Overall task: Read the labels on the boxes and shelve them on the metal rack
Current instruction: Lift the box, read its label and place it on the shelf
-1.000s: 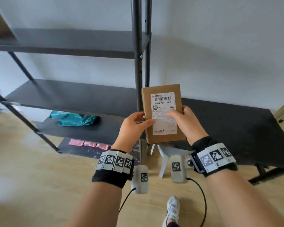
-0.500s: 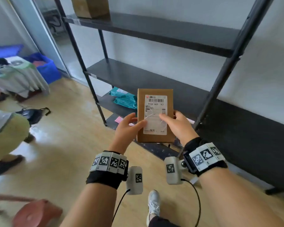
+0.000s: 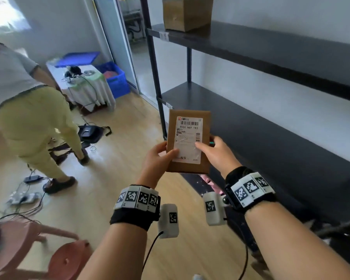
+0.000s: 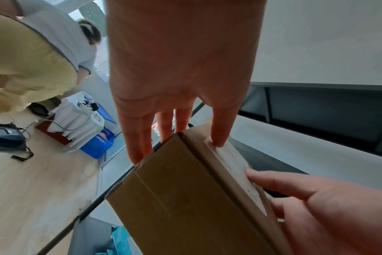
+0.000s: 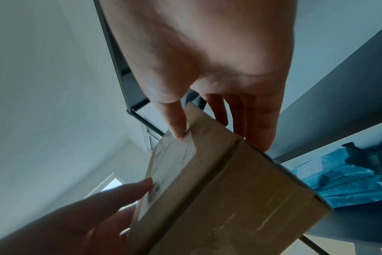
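Head view: a person stands beside a black metal rack, holding a flat cardboard box upright in front of their chest; the left hand grips its lower left edge with the thumb on the front, and the right hand grips its lower right edge the same way; the box is in the air, just in front of the rack's middle shelf, touching no shelf. A white shipping label faces the camera; under a barcode it reads "900X H69 183"; the smaller print is too fine to read. 1 bigger cardboard box already sits on the top shelf, so the shelving looks begun; this box is at the label-reading stage and is not yet placed. Another person bends over at the left, near a blue crate.

Left wrist view: the left hand clamps the box from behind with straight fingers, thumb pressing the label edge; the right hand's thumb presses the label lower down.

Right wrist view: the right hand pinches the box, thumb on the label, fingers behind; a teal plastic bag lies on a lower shelf.
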`<state>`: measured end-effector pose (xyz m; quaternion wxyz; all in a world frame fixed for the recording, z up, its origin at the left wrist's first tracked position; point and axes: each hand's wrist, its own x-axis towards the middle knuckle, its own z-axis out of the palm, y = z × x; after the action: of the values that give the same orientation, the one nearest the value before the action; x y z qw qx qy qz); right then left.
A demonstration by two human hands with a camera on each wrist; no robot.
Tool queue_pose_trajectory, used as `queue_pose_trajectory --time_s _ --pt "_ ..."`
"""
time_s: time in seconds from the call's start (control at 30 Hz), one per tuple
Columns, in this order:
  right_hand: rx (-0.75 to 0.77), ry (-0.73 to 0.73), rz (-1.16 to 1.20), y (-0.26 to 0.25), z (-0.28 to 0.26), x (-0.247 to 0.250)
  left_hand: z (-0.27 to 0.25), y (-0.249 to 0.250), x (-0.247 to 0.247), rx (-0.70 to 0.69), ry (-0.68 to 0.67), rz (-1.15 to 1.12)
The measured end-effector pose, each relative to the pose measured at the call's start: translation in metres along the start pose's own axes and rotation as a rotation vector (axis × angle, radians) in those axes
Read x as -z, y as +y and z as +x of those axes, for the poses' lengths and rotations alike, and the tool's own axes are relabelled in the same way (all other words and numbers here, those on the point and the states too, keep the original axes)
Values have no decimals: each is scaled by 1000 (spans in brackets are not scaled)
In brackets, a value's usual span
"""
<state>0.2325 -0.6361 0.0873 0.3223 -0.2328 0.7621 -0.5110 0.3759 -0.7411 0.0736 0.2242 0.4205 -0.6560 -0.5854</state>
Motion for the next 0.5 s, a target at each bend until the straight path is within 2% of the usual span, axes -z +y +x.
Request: queue_pose_trajectory --time_s 0.1,0.27,0.5 --pt "2 -69 -34 -11 34 -25 31 -1 16 39 35 -23" --pt "16 -101 -88 -30 91 -62 102 -4 45 70 94 -34" --pt "-51 31 -55 -55 182 -117 222 4 91 53 -47 50"
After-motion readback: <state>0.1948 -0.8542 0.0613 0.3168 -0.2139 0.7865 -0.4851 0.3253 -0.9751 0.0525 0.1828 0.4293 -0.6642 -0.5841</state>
